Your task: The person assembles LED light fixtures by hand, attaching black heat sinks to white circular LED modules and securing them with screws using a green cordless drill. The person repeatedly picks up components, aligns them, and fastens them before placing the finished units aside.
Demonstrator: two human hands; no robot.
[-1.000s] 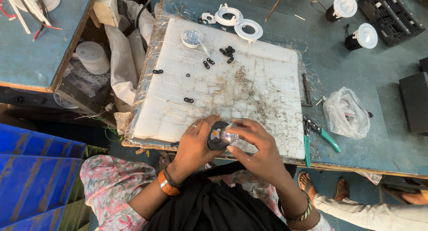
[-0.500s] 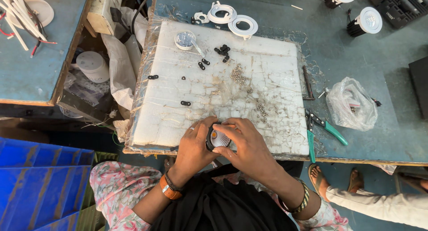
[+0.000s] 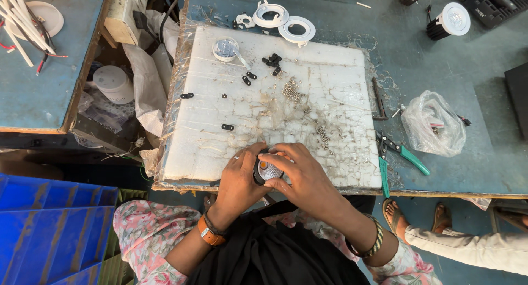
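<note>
Gripping a small round lamp body (image 3: 268, 170) at the near edge of the white foam board (image 3: 220, 136), both hands close around it. Left hand (image 3: 240, 178): fingers curled against the lamp's dark left side, which they largely hide. Right hand (image 3: 304, 175): fingers pressed together over the top and right of the lamp, thumb below; only the pale face with an orange spot shows between the hands. How the lamp's back looks cannot be told.

Board, far edge: round clear tub (image 3: 225, 48), cluster of black clips (image 3: 272, 60). Board, middle: scattered small screws (image 3: 292, 90), too small to tell apart; single black clips (image 3: 227, 127).

Desk (image 3: 473, 65), beyond the board's far edge: two white rings (image 3: 297, 29). Desk, right of the board: green-handled pliers (image 3: 399, 153), crumpled clear bag (image 3: 433, 124), contents unclear. Far right corner: two black lamps with white faces (image 3: 450, 21), one cut off by the frame.

Below the desk's near edge, right: another person's sandalled feet (image 3: 418, 216) and a pale sleeve (image 3: 473, 246), partly cut off.
</note>
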